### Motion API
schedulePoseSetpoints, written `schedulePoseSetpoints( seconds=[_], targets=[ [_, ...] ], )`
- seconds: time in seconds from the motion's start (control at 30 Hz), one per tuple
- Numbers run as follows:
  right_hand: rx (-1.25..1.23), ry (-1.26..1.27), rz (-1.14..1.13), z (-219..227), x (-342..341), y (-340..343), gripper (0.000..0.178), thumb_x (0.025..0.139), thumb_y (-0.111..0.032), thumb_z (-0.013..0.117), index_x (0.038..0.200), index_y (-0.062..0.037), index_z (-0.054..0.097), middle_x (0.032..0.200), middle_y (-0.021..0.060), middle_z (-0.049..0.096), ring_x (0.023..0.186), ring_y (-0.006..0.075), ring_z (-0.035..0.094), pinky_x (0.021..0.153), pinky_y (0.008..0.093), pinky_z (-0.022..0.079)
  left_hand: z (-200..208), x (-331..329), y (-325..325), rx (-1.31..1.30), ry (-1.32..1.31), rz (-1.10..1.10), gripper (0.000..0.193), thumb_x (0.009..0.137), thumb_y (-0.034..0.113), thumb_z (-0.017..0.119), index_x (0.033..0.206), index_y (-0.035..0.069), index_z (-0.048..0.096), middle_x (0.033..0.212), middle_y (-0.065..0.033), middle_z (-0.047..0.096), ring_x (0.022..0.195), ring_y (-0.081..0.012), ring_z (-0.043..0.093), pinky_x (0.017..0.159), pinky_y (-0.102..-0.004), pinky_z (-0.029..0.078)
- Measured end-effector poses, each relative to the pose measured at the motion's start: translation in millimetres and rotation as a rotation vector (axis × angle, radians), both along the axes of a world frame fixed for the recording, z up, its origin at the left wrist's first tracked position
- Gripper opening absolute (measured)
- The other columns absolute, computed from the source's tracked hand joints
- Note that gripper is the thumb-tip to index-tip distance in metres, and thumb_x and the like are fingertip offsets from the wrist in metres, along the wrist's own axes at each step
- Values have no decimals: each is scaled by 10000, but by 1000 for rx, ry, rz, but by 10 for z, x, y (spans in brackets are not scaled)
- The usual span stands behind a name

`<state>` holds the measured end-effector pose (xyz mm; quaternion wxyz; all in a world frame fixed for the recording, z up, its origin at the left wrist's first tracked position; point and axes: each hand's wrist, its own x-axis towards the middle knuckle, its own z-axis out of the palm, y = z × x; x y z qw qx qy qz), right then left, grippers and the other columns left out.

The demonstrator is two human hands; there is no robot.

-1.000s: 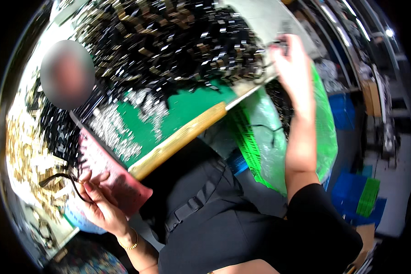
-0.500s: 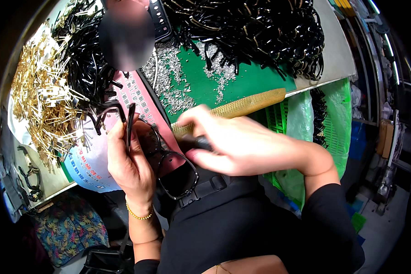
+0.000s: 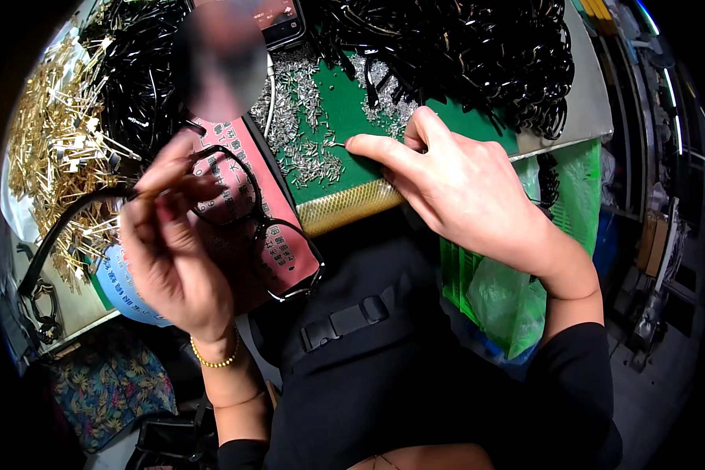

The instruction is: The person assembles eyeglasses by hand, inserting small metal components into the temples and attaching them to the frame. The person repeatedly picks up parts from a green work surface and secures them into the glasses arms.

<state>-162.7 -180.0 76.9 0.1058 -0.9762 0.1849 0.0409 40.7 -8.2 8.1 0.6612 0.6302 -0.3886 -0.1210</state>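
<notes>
My left hand (image 3: 176, 258) grips a black eyeglass frame (image 3: 258, 225) near one rim, thumb and fingers bent round it. Its dark temple (image 3: 66, 218) sticks out to the left, and the rims lie over a pink printed sheet (image 3: 278, 258). On the green mat (image 3: 352, 180), my right hand (image 3: 462, 180) has one fingertip against a small silvery screw (image 3: 336, 144) at the edge of a loose heap of such metal pieces (image 3: 301, 102). The other fingers of this hand are curled, and its thumb is hidden.
Gold-coloured metal parts (image 3: 55, 149) and black temples (image 3: 137, 78) are piled at left. A large heap of black frames (image 3: 478, 55) fills the far right. A phone (image 3: 280, 23) lies at the back. Textured yellow edging (image 3: 345, 210) borders the mat; a green basket (image 3: 466, 286) stands right.
My right hand has left the glasses and moved up and right to the metal pieces. My left hand has turned the frame, swinging its temple out to the left.
</notes>
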Motion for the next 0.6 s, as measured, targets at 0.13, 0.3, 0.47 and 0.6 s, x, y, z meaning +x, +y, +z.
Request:
schedulePoseSetpoints(
  seconds=[0.13, 0.3, 0.47, 0.6],
  targets=[
    [36, -20, 29, 1, 17, -27, 461, 885, -90, 629, 1331, -202, 600, 929, 156, 547, 715, 276, 687, 528, 379, 533, 182, -46, 17, 41, 178, 265, 302, 1088, 168, 490, 1245, -76, 573, 1097, -151, 649, 808, -162, 700, 661, -273, 606],
    [-9, 80, 63, 39, 81, -4, 555, 891, -74, 609, 1411, -263, 569, 932, 159, 560, 705, 275, 685, 533, 379, 539, 226, 75, -120, 91, 297, 154, 227, 1066, 59, 508, 1248, -58, 577, 1057, -142, 670, 730, -137, 692, 631, -230, 571],
    [-3, 68, 88, 30, 16, -33, 644, 885, -77, 617, 1473, -323, 525, 917, 129, 561, 678, 265, 666, 542, 377, 542, 177, 77, 3, 338, 323, -146, 191, 1052, 26, 506, 1224, -27, 569, 1042, -121, 695, 749, -107, 685, 621, -209, 565],
    [166, -27, 101, 90, 48, 39, 668, 840, -78, 650, 1454, -326, 555, 868, 68, 562, 626, 236, 637, 545, 354, 539, 270, -10, 98, 464, 395, -227, 199, 1047, -10, 486, 1233, -4, 556, 1069, -104, 690, 772, -92, 688, 629, -191, 566]
  ],
)
